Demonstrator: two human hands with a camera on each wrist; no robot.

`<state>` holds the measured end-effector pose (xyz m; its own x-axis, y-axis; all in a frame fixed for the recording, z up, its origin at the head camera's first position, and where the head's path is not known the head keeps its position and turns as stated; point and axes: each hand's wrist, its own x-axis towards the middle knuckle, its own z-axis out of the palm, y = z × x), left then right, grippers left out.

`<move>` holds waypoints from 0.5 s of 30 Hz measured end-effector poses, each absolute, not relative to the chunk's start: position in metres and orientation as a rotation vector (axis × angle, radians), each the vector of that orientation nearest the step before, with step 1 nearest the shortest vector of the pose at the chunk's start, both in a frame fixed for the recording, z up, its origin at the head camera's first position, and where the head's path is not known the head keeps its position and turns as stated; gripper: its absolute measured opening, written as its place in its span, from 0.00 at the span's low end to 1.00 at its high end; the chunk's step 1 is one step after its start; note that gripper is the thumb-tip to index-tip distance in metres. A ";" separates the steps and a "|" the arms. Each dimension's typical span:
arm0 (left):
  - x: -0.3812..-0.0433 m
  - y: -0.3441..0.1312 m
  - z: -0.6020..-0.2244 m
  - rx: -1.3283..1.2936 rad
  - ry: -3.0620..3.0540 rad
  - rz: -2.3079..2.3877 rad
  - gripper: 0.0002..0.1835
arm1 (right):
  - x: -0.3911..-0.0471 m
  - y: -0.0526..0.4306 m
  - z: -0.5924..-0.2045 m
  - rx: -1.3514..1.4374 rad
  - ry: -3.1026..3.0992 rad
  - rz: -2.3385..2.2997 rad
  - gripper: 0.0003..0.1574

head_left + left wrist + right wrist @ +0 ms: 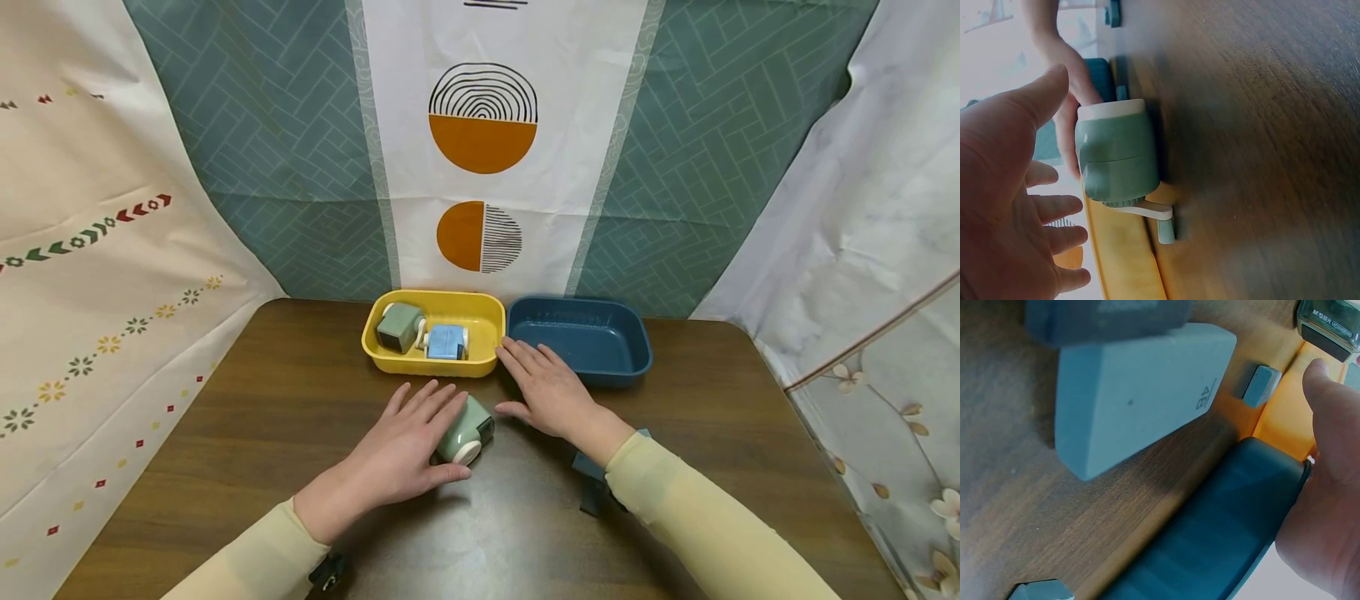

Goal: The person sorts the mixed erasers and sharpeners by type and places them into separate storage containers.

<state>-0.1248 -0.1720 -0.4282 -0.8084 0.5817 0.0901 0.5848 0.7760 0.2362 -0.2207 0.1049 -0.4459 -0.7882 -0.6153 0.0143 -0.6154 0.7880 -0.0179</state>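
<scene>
A green hand-crank pencil sharpener (463,427) lies on the table, its white crank and small handle showing in the left wrist view. Beside it, my left hand (408,442) spreads with straight fingers; a gap separates them in the left wrist view. To the sharpener's right, my right hand (543,387) extends flat fingers toward the yellow tray (487,325) and holds nothing. That tray contains another green sharpener (400,325) and a blue one (447,342). Under my right forearm lies a blue-grey eraser marked 4B (1147,394), with a dark block (1110,319) against it.
A dark blue tray (637,358) adjoins the yellow one at the back of the table. Small blue eraser-like pieces (1262,385) lie near the trays. Beside my left sleeve is a small black object (327,572). Patterned cloths (285,167) hang behind the table and at its sides.
</scene>
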 end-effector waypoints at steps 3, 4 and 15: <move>-0.125 -0.172 -0.429 -0.969 -2.944 -0.404 0.55 | -0.221 0.105 -0.446 1.021 -2.965 0.038 0.62; -0.125 -0.172 -0.429 -0.969 -2.942 -0.403 0.55 | -0.221 0.105 -0.446 1.022 -2.965 0.038 0.62; -0.125 -0.172 -0.431 -0.968 -2.935 -0.389 0.55 | -0.222 0.105 -0.447 1.021 -2.974 0.019 0.61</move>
